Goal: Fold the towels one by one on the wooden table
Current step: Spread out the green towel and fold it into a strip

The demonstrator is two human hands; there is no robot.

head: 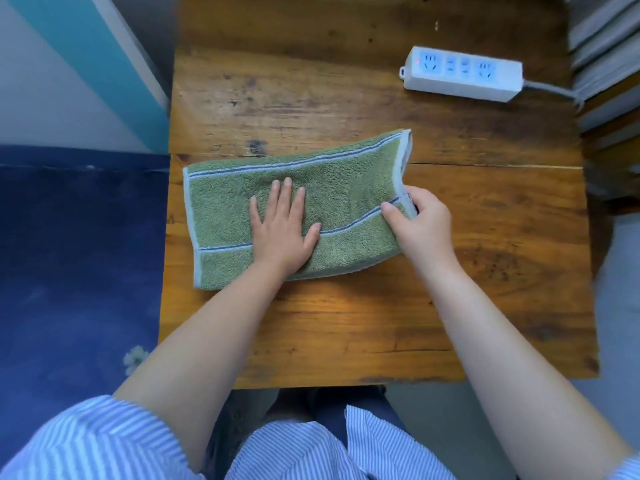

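On the worn brown wooden table [346, 323], mid-width and a bit toward the far side, lies the green terry towel w/ pale-blue hem and dark stripes [339, 188]. Its long axis runs left-right, tilted so the right end sits farther from the person than the left.

Left hand [282, 226] rests flat on the towel's middle, fingers straight and slightly spread, thumb out to the right; it looks like a pin or crease line. Right hand [420, 220] is at the towel's right short edge, thumb on top and fingers curled under, pinching the hem near the front right corner. That hem stands lifted off the wood, curling upward; the left end lies flat.

Key relation: the free length of towel runs leftward from the right hand's pinch, w/ the left palm between pinch and far hem. So the likely next move is carrying the right end over toward the left end, approx. along the long axis. Right hand is the mover, left the anchor.

Towel looks already doubled lengthwise: soft rounded front edge, thick pile, slight ripple near the pinch.

White plastic power strip [462, 73] sits well apart, far right.
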